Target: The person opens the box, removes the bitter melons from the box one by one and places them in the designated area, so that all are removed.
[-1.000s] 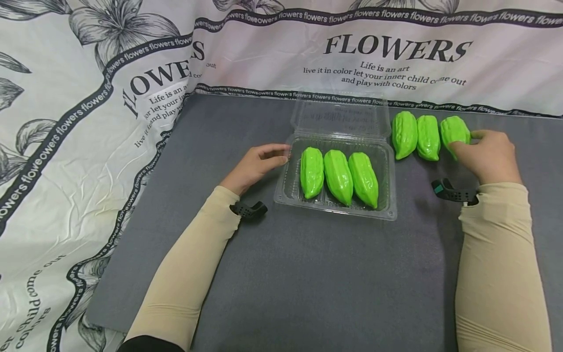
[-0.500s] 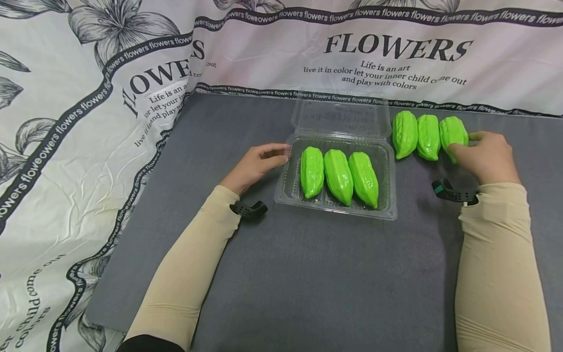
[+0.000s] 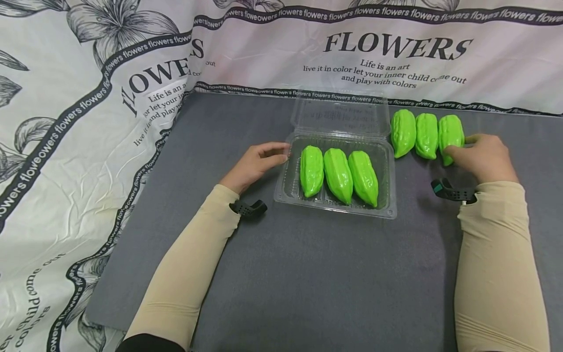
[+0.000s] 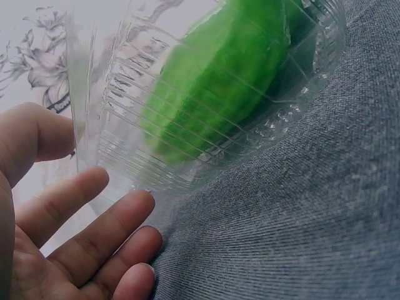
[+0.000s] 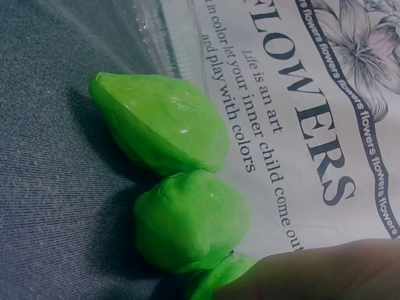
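Head view: left fingers point(image 3: 276, 160) relaxed; right fingers point(image 3: 457, 154) edged leftward, pinching a green fruit point(image 3: 451, 131).

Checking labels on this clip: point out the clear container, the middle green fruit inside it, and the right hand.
Clear container point(image 3: 303, 202): head view, front rim.
Middle green fruit point(image 3: 338, 176): head view, middle of its body.
Right hand point(image 3: 486, 156): head view, back of the hand.

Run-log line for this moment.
left hand: at left rim of clear tray; right hand: gripping rightmost green fruit; lid: open; in tray: three fruits; beside tray: three more fruits
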Tool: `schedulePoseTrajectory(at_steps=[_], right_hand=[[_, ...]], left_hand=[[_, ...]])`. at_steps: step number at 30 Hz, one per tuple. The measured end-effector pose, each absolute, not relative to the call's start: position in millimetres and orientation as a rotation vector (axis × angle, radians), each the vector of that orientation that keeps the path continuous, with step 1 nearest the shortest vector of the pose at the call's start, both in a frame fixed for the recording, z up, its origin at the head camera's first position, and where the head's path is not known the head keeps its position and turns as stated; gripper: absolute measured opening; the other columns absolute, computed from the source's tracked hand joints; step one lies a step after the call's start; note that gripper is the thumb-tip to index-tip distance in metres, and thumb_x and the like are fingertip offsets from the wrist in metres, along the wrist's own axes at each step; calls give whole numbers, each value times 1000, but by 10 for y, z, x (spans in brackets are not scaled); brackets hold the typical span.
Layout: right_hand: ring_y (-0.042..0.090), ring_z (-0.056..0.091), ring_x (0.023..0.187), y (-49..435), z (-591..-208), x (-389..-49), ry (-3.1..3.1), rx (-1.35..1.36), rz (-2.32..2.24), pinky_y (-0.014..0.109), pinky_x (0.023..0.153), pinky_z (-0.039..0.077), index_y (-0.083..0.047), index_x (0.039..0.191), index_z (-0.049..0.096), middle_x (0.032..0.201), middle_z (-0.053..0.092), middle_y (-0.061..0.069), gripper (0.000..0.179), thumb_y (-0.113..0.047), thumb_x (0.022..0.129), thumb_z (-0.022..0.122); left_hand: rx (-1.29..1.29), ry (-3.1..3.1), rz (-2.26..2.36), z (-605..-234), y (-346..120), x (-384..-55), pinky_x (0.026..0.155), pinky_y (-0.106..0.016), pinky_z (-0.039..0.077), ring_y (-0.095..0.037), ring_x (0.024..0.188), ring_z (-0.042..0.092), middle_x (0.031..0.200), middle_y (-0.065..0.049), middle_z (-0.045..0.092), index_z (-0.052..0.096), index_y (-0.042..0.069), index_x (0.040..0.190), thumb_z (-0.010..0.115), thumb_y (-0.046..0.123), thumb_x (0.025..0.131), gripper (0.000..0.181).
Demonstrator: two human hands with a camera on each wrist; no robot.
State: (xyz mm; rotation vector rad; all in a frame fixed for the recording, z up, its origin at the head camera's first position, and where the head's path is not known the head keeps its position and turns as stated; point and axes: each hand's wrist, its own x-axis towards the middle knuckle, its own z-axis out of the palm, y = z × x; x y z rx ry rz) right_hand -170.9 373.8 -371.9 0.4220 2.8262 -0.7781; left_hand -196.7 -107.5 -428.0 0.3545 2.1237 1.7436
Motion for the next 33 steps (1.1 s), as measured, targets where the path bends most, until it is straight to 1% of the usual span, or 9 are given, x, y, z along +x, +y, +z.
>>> schedulePoseTrajectory(at_steps=[2,4,6,10,13,17,22,27,33], right_hand=[[56,51,115,3741,-3724,-1704,2824,421,-764,70,90,45,22,141,46,135,48,46,73,-41,103,48],[53,53,109,3741,-3733,-1699,2837,413,-750,65,83,48,20,137,50,129,52,44,69,-40,103,49],[52,53,106,3739,-3730,-1698,2841,403,-746,62,80,48,21,136,51,126,52,44,69,-40,103,50],[42,53,88,3738,-3737,-1707,2863,384,-732,48,64,46,16,119,58,97,59,31,58,-39,102,52],[32,49,75,3737,-3750,-1717,2882,372,-722,40,58,40,8,99,58,78,54,15,46,-38,101,53],[30,48,74,3736,-3755,-1725,2885,364,-717,39,57,40,5,93,57,76,53,12,43,-37,101,52],[31,48,75,3731,-3755,-1727,2886,365,-719,39,57,40,5,95,57,78,53,14,41,-35,100,52],[29,46,71,3718,-3750,-1730,2891,358,-735,40,57,38,3,90,54,74,50,10,35,-31,98,51],[28,46,69,3714,-3755,-1740,2897,339,-728,40,56,38,1,85,51,72,49,9,33,-30,98,50]], left_hand=[[353,2125,1742,-4279,-1072,-1967,115,-44,44,-21,129,61,140,-6,67,65,14,145,69,25,103,43],[348,2125,1740,-4275,-1070,-1965,115,-44,44,-21,129,61,140,-6,67,65,14,145,69,25,103,43],[348,2125,1739,-4274,-1068,-1962,115,-45,44,-21,128,61,139,-6,67,65,14,144,70,25,103,43],[348,2124,1739,-4275,-1069,-1959,114,-45,45,-22,128,61,139,-7,67,65,14,145,70,24,103,43],[351,2127,1738,-4279,-1072,-1959,114,-45,45,-22,127,61,139,-7,67,65,13,145,69,24,103,43],[349,2125,1741,-4288,-1071,-1965,114,-45,45,-22,127,61,140,-7,67,65,13,145,69,23,103,43],[345,2126,1744,-4283,-1066,-1963,114,-44,45,-21,128,61,140,-7,67,65,13,144,69,23,103,43],[350,2134,1742,-4271,-1064,-1955,114,-44,45,-21,128,61,140,-7,67,65,13,144,69,23,103,42],[348,2135,1743,-4264,-1064,-1950,114,-44,45,-21,129,61,140,-7,67,65,12,144,69,22,103,42]])
